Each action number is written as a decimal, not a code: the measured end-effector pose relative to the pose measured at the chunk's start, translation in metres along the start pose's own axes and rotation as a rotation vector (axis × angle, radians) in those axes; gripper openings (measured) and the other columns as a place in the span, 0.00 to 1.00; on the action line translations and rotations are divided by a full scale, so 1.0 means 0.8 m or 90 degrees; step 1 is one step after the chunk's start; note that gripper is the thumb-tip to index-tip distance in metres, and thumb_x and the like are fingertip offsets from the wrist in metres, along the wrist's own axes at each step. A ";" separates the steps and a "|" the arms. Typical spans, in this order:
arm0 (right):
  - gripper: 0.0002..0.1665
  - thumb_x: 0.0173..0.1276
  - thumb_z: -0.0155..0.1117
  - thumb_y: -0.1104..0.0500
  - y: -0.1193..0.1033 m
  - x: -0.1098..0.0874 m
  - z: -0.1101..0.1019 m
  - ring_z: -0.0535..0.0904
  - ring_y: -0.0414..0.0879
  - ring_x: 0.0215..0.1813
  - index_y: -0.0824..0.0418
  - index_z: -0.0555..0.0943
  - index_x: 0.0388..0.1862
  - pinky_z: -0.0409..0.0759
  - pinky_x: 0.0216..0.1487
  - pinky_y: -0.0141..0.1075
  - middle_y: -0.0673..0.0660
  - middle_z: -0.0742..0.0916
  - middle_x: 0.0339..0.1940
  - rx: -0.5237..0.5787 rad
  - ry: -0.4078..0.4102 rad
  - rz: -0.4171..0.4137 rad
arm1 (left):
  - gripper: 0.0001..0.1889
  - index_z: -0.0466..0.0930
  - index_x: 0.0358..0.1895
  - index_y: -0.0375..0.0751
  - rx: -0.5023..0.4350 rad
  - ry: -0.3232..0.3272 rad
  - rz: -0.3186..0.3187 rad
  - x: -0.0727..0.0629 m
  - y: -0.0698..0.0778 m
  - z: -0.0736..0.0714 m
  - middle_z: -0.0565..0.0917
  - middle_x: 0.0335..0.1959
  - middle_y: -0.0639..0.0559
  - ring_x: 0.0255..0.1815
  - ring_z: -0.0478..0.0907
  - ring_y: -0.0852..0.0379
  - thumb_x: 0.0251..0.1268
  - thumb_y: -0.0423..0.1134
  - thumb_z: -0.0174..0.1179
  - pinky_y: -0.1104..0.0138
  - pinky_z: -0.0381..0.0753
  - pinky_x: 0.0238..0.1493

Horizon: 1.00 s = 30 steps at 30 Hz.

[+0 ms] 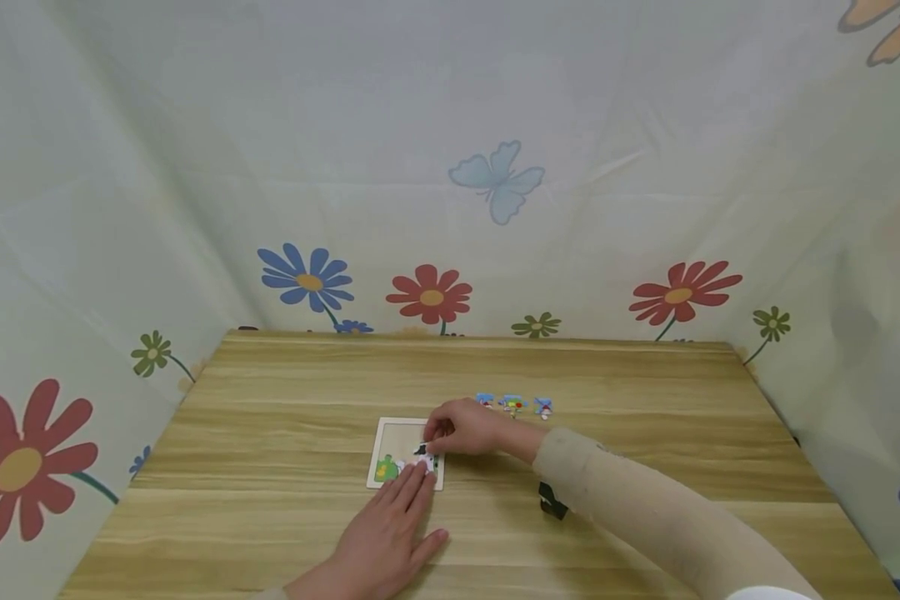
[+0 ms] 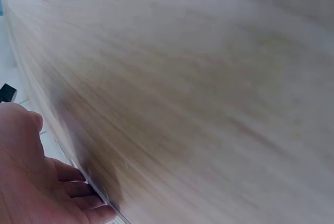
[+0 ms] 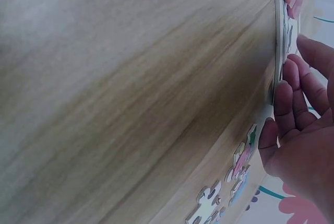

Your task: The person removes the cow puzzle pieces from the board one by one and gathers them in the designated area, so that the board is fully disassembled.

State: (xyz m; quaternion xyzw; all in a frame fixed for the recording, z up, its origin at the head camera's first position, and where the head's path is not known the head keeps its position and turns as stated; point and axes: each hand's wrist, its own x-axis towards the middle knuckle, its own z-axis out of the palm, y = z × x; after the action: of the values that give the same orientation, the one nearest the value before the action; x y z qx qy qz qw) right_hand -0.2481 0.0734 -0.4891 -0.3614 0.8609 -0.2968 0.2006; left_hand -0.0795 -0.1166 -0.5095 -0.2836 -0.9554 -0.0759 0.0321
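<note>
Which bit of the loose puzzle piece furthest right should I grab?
I'd pinch that puzzle piece by its opposite side edges, coming from above and slightly right: it seems to lie flat on the table, and the neighbouring piece is on its left.

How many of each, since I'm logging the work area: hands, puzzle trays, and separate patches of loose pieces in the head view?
Hands, left hand and right hand: 2
Puzzle tray: 1
Visible patches of loose pieces: 3; the exact piece count is too small to tell
Total: 6
</note>
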 end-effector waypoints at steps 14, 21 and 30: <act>0.01 0.76 0.73 0.58 -0.002 -0.001 0.003 0.76 0.38 0.39 0.53 0.87 0.42 0.79 0.45 0.31 0.44 0.84 0.35 0.022 0.020 -0.040 | 0.39 0.69 0.77 0.27 0.004 0.014 0.007 0.000 0.000 0.002 0.69 0.80 0.32 0.81 0.66 0.37 0.85 0.61 0.48 0.48 0.71 0.77; 0.05 0.76 0.72 0.60 0.001 0.001 0.007 0.77 0.36 0.36 0.49 0.86 0.39 0.80 0.44 0.29 0.43 0.85 0.33 0.050 0.043 -0.042 | 0.40 0.68 0.78 0.27 0.011 0.003 0.005 0.001 0.000 0.004 0.68 0.80 0.33 0.82 0.65 0.38 0.85 0.62 0.46 0.48 0.70 0.78; 0.02 0.77 0.72 0.58 0.009 -0.011 -0.007 0.79 0.37 0.39 0.53 0.88 0.41 0.82 0.46 0.31 0.43 0.87 0.35 0.087 0.078 -0.026 | 0.40 0.68 0.78 0.27 0.024 0.012 0.010 0.000 -0.001 0.004 0.69 0.80 0.32 0.81 0.66 0.38 0.85 0.63 0.47 0.49 0.71 0.77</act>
State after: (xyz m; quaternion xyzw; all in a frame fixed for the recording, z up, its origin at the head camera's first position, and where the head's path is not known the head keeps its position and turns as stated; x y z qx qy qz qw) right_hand -0.2492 0.0859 -0.4883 -0.3454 0.8417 -0.3806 0.1658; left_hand -0.0802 -0.1165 -0.5130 -0.2894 -0.9541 -0.0607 0.0470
